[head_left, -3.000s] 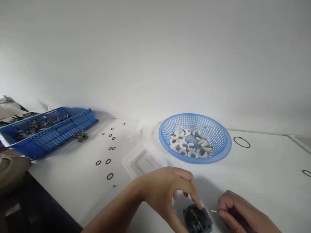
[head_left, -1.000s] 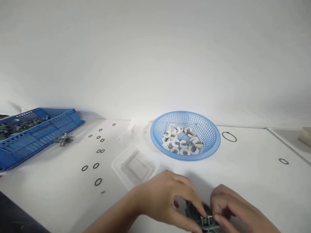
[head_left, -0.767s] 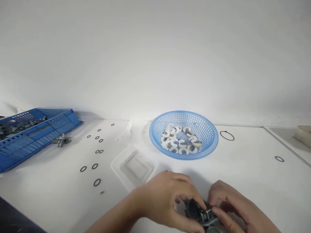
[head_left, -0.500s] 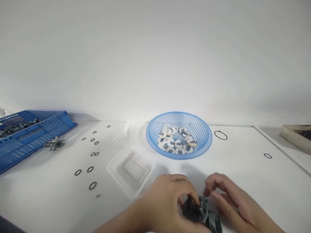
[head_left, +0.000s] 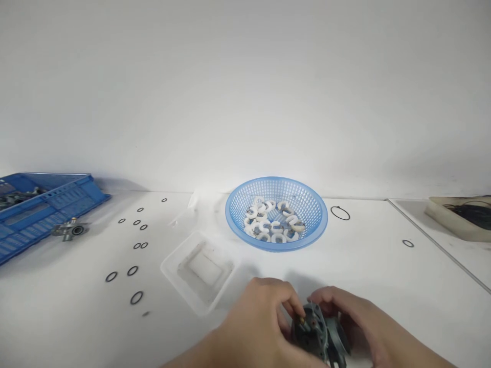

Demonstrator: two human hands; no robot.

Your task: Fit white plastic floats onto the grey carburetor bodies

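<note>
A dark grey metal carburetor (head_left: 319, 329) is held low in front of me between both hands. My left hand (head_left: 259, 322) grips its left side, thumb below, fingertips by a small brass part in the open face. My right hand (head_left: 358, 317) curls round the right side, its fingers closed behind the body and partly hidden. Beyond them stands a blue mesh basket (head_left: 276, 247) with several white C-shaped floats (head_left: 279, 238) in it. Left of the hands lies a shallow white plastic tray (head_left: 178, 288).
At the left is a blue crate (head_left: 86, 193) of metal parts, with another carburetor (head_left: 71, 230) beside it. Several black O-rings (head_left: 131, 300) lie on the white table. To the right are a thin black gasket ring (head_left: 349, 216), a smaller ring (head_left: 403, 242) and a cream tray (head_left: 452, 225).
My right hand has moved left and closed round the carburetor's right side. The carburetor has turned, so more of its open face shows. The view has shifted slightly to the right.
</note>
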